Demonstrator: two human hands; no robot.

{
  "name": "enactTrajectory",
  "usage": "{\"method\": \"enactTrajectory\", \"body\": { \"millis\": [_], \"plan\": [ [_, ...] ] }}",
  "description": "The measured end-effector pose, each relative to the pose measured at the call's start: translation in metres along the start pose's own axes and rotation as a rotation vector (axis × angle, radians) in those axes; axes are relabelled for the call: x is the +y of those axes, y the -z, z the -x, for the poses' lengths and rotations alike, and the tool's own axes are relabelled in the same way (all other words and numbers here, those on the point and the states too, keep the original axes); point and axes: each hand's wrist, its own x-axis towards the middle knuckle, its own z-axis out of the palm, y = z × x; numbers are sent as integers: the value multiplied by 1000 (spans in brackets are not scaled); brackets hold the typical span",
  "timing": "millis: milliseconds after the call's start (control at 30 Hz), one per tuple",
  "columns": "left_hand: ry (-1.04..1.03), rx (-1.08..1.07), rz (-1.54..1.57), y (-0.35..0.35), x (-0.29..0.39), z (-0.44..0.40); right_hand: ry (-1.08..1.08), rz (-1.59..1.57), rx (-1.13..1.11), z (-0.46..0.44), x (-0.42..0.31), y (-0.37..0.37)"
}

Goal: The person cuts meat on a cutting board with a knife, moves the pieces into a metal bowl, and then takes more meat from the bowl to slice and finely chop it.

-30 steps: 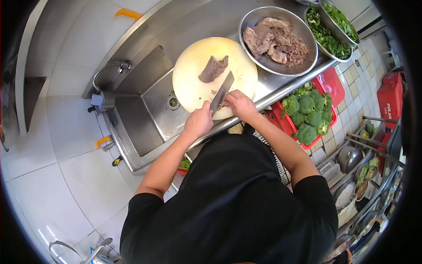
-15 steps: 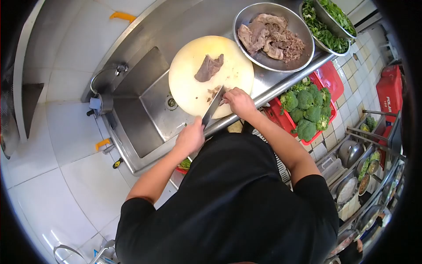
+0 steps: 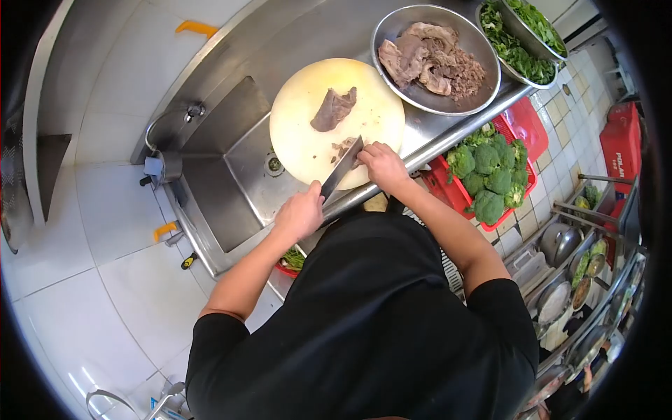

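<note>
My left hand (image 3: 301,211) is closed round the handle of a kitchen knife (image 3: 341,168). Its broad blade points up and to the right, over the near part of a round cutting board (image 3: 294,105). Against the blade's right side, my right hand (image 3: 383,165) has its fingers bunched on a small piece of meat that they mostly hide. Small cut bits of meat (image 3: 343,145) lie just left of the blade tip. Farther back on the board rests a larger chunk of cooked meat (image 3: 334,110), touched by neither hand.
Right of the board stands a steel bowl (image 3: 378,59) with large and chopped meat. Bowls of leafy greens (image 3: 535,68) are beyond it. A sink basin (image 3: 241,175) lies left, partly under the board. Broccoli (image 3: 497,175) fills a red basket below the counter edge.
The knife has shifted slightly, its tip now a little farther right and higher. My left hand has moved slightly left. My right hand stays almost in place, and the large chunk has not moved.
</note>
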Motion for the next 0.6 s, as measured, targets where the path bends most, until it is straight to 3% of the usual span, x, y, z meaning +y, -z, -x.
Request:
{"method": "enactTrajectory", "body": {
  "millis": [400, 600],
  "plan": [
    [13, 79, 66, -51, -10, -4, -20, 50, -7, 5, -5, -3],
    [-38, 50, 80, -8, 5, -11, -36, 21, -29, 4, -4, 0]
  ]
}}
